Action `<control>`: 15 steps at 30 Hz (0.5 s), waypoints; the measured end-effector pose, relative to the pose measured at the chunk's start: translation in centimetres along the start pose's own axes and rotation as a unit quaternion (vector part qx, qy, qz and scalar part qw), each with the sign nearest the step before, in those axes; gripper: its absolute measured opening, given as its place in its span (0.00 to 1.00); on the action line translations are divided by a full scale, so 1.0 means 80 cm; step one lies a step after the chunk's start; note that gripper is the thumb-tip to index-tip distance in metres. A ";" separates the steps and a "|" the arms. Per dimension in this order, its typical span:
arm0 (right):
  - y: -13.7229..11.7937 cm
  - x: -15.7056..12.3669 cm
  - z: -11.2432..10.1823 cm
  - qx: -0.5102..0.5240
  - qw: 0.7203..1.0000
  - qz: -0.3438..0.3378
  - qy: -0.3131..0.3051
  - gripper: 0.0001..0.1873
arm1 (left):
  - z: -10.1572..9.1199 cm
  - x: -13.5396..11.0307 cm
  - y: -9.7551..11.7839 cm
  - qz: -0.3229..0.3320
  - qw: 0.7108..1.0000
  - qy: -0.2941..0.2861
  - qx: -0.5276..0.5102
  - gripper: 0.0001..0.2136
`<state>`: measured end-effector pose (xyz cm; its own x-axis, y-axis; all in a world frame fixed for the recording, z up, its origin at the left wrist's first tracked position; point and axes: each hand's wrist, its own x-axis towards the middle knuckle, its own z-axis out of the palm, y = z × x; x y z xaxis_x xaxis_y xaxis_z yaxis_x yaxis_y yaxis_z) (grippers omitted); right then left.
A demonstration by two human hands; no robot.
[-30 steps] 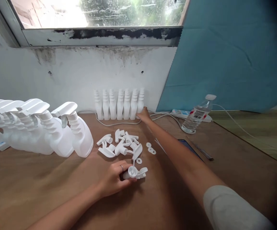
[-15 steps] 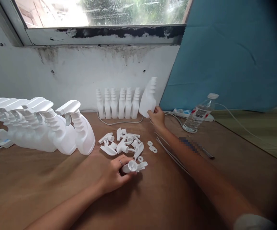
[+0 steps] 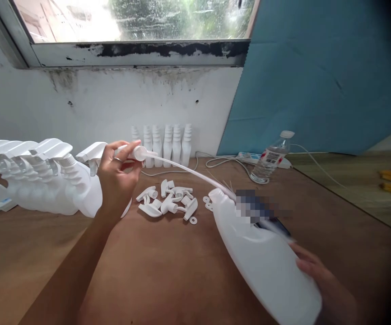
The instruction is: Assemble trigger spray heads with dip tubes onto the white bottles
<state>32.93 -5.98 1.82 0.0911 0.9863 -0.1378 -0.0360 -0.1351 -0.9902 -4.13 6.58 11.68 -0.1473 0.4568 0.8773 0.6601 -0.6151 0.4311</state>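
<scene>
My left hand [image 3: 121, 164] is raised in front of the row of bottles, fingers closed around a white trigger spray head [image 3: 138, 153]. From the spray head's cap a long thin white tube [image 3: 188, 170] slants down to the right. My right hand [image 3: 320, 273], partly blurred, grips a large white spray bottle [image 3: 266, 266] near its base. The bottle lies tilted, its open neck [image 3: 217, 195] pointing up and left. The tube passes close by the neck and its far end is blurred; I cannot tell whether it runs inside the bottle.
Loose spray heads [image 3: 170, 201] and white washers [image 3: 193, 220] lie mid-table. Several open bottles [image 3: 167, 146] line the wall; bottles with heads fitted [image 3: 51, 180] stand at left. A water bottle [image 3: 270, 158] and power strip [image 3: 249, 156] are at back right, beside a cable.
My right hand has brought the bottle from the wall toward me and tipped it. My left hand has risen to the left with the spray head, whose tube now shows.
</scene>
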 end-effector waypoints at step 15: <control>0.073 -0.048 -0.055 0.038 0.998 0.044 0.037 0.18 | 0.024 0.012 -0.027 0.115 0.989 0.058 0.068 0.20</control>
<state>36.72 -10.96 -3.52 0.1572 0.9607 -0.2287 -0.1216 -0.2110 -0.9699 -4.28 9.61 11.17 -0.0594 0.2336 0.9705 0.7775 -0.5990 0.1918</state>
